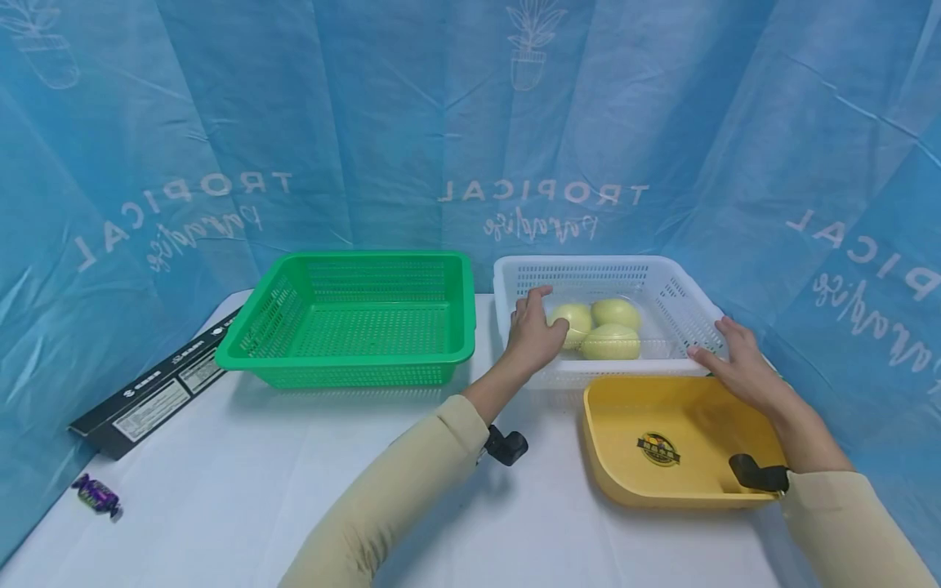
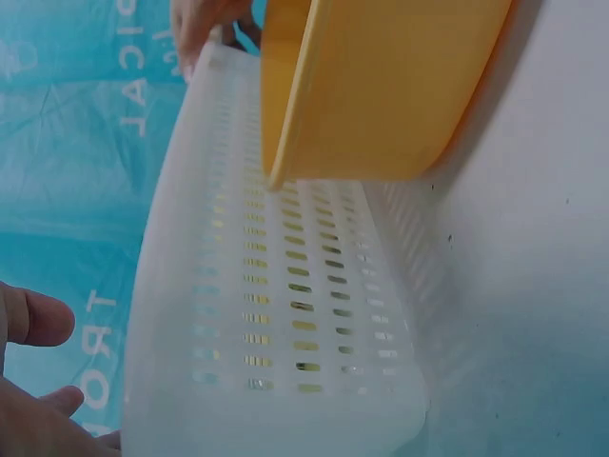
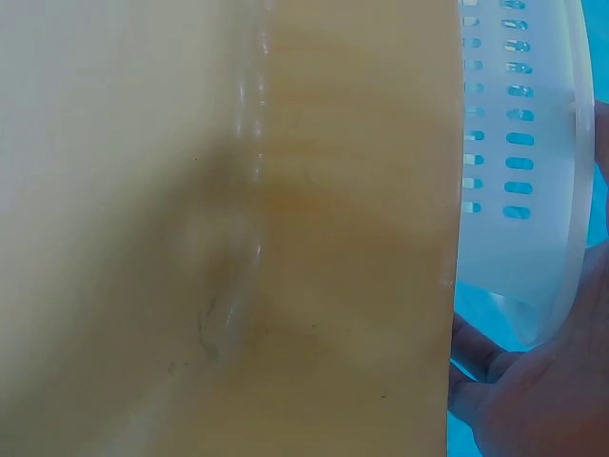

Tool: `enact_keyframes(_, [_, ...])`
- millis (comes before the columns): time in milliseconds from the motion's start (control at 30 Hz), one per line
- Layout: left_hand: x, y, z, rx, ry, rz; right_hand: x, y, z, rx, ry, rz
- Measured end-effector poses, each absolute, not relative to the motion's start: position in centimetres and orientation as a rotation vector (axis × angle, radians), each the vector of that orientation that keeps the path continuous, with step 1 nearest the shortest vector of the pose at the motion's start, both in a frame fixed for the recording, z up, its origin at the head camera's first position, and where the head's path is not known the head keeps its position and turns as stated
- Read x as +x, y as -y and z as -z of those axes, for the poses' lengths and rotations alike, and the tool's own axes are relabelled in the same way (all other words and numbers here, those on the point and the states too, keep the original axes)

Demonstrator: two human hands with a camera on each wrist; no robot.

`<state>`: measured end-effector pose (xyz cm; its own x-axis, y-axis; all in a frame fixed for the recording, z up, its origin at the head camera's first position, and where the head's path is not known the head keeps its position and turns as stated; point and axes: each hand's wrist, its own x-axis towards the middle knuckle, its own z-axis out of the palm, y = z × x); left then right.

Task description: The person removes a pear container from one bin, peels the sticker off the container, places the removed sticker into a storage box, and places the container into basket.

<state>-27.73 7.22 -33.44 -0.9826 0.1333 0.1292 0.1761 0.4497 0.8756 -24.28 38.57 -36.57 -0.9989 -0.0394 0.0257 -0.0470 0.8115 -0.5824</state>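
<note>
A white slotted basket (image 1: 588,366) stands at the back right. In it lie three pale yellow, round fruit-like things (image 1: 616,314), with what looks like clear plastic about them. My left hand (image 1: 535,331) is over the basket's left part, fingers apart and holding nothing; the left wrist view has its fingers above the rim. At the front right corner, my right hand (image 1: 742,367) grips the basket's rim, thumb inside and fingers outside. Below my right forearm sits a yellow bin (image 1: 647,408) with a round label, close against the basket's front.
To the left stands a green slotted basket (image 1: 345,361). A long black box (image 1: 158,388) lies slanted beside it, with a purple wrapped candy (image 1: 97,495) near the table's left edge. Blue curtains (image 1: 397,122) close off the back and sides.
</note>
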Motion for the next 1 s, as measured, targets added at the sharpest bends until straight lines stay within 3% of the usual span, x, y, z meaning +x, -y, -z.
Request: enact_keyframes(1000, [-23.7, -2.9, 32.0, -0.495, 2.543, 1.746, -24.1, -38.6, 36.3, 0.061, 2.982, -0.819])
